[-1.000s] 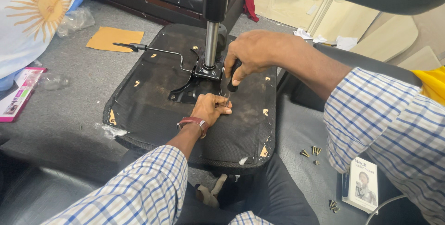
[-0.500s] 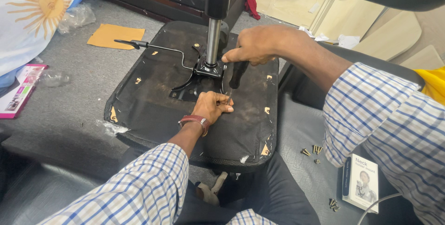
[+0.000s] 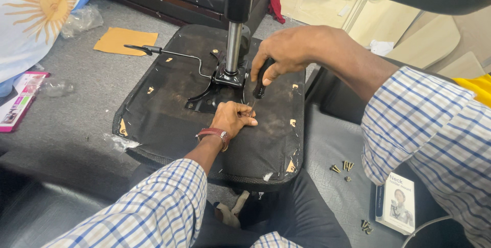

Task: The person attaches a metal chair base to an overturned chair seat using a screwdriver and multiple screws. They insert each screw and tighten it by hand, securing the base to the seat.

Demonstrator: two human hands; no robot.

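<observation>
Even, bright indoor light, soft shadows. Mild glare on the chrome post (image 3: pixel 233 48) at 12 o'clock. Sharp centre; slight wide-angle stretch at edges.

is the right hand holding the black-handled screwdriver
Yes, the right hand grips the black-handled screwdriver upright over the upturned black seat base, beside the left hand.

The screwdriver (image 3: pixel 260 82) has a black handle and stands nearly upright, its thin shaft pointing down to the black fabric underside of the upturned seat base (image 3: pixel 169 120). Its tip, hard to make out, seems to meet the fabric just beside the black metal bracket (image 3: pixel 217 87) at the seat's middle.
</observation>
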